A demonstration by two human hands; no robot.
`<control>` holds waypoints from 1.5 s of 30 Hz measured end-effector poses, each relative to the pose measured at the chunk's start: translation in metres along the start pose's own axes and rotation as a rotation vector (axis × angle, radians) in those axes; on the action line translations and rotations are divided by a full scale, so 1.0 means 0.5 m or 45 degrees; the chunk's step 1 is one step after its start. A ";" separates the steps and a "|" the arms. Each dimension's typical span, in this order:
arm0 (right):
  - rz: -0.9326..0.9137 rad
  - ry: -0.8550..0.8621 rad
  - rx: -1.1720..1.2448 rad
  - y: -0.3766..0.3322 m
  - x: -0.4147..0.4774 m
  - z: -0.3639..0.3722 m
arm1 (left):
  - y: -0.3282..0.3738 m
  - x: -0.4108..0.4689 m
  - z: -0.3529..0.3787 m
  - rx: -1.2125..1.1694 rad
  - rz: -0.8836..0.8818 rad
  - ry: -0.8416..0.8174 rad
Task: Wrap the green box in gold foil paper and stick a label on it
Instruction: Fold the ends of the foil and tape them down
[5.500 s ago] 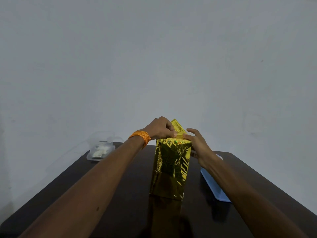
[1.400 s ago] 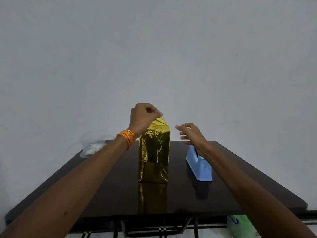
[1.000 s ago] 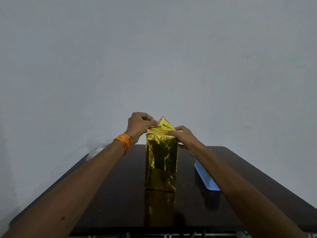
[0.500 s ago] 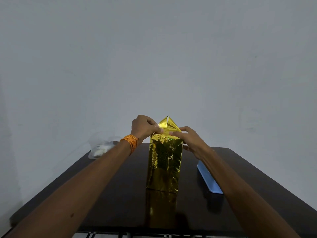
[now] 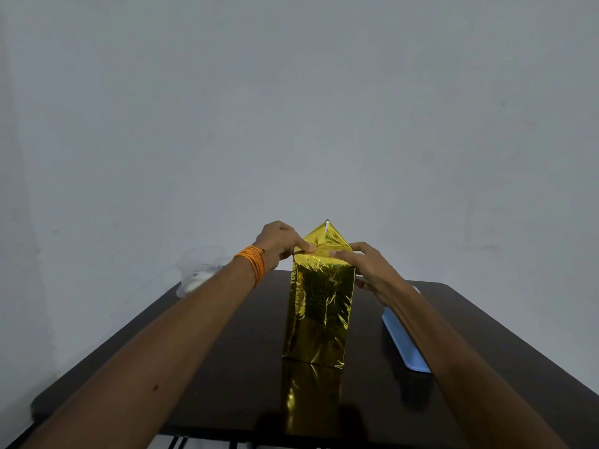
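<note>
Wall point(image 5: 291, 108), plain and pale grey, fills the upper half of the view. Below it a dark glossy bench point(image 5: 210, 367) runs away from the camera, and two bare forearms reach across it from the near edge.

The box point(image 5: 319, 312) stands upright near the middle of the bench, tall and narrow. Its sides are fully covered in gold foil point(image 5: 324, 338), and its reflection shows in the bench top in front of it. At the top, a foil flap point(image 5: 325, 234) rises to a point.

The left grip point(image 5: 278, 243) is closed on the gold foil at the box's top left corner, fingers curled and thumb tip pressed on the front edge. The right grip point(image 5: 366, 264) is spread open over the top right corner, forefinger flat along the front edge and the other fingers against the right side.

A light blue tape dispenser point(image 5: 405, 345) lies right of the box, partly hidden by the right forearm. A clear plastic tub point(image 5: 197, 273) sits at the far left corner, its contents too blurred to tell. An orange thread band point(image 5: 252, 262) circles the left wrist.
</note>
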State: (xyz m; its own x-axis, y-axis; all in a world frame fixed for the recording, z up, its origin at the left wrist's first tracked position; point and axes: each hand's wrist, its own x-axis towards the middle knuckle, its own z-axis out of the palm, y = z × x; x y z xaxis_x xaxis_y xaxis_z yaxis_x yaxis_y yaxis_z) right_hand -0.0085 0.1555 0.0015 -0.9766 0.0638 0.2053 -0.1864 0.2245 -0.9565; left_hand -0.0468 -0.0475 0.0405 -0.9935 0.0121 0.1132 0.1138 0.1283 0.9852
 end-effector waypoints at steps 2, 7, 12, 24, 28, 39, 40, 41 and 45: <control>-0.002 -0.001 -0.009 -0.001 -0.001 0.001 | -0.005 0.000 0.002 -0.068 -0.031 0.042; 0.008 -0.001 -0.010 0.000 0.000 -0.001 | -0.037 0.005 0.010 -0.092 -0.022 0.071; 0.007 0.015 -0.005 -0.003 -0.008 0.003 | -0.037 0.000 0.018 -0.071 0.010 -0.102; 0.021 0.010 -0.028 -0.005 -0.012 0.001 | -0.088 0.015 0.007 -0.256 0.044 -0.149; 0.030 0.014 0.002 -0.004 -0.007 0.000 | -0.093 0.007 0.010 -0.283 0.039 -0.251; -0.091 0.201 -0.190 -0.008 0.011 0.002 | -0.103 -0.023 0.048 -0.177 0.261 0.127; -0.157 0.337 -0.257 -0.005 0.008 0.002 | -0.103 -0.033 0.052 -0.129 0.295 0.189; -0.229 0.474 -0.309 -0.003 0.005 0.002 | -0.103 -0.040 0.058 -0.092 0.322 0.254; -0.534 0.656 -0.506 -0.016 -0.032 0.021 | -0.109 -0.057 0.067 -0.065 0.324 0.448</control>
State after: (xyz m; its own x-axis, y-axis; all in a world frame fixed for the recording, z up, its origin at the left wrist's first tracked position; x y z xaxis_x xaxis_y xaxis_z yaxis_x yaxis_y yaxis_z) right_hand 0.0076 0.1427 0.0037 -0.6413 0.3191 0.6978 -0.3821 0.6558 -0.6511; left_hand -0.0248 -0.0216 -0.0208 -0.8734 -0.3029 0.3814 0.3637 0.1153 0.9244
